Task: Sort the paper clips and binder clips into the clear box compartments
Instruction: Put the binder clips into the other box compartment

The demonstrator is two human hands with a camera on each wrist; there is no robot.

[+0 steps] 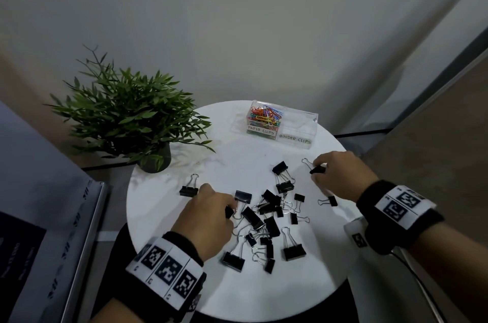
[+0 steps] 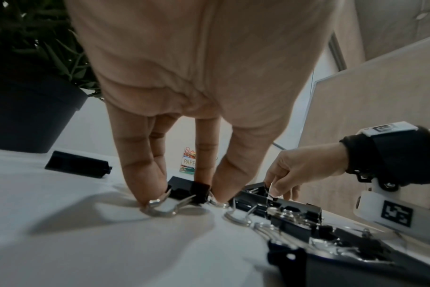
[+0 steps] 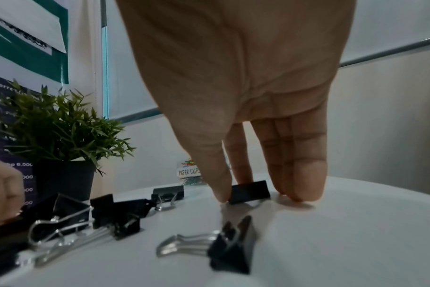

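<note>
A clear two-part box (image 1: 303,122) stands at the far side of the round white table (image 1: 264,291). Its "PAPER CLIPS" half holds coloured paper clips (image 1: 264,117); the "BINDER CLIPS" half (image 1: 297,130) looks bare. Several black binder clips (image 1: 272,226) lie scattered mid-table. My left hand (image 1: 231,208) reaches down at the pile's left edge and pinches a small binder clip (image 2: 199,191) between thumb and fingers, its wire handles on the table. My right hand (image 1: 317,168), at the right of the pile, pinches another small binder clip (image 3: 249,191) that rests on the table.
A potted plant (image 1: 155,159) stands at the table's back left. One lone binder clip (image 1: 188,190) lies left of my left hand. A white tagged device (image 1: 356,233) sits at the table's right edge. A printed banner (image 1: 39,217) stands on the left.
</note>
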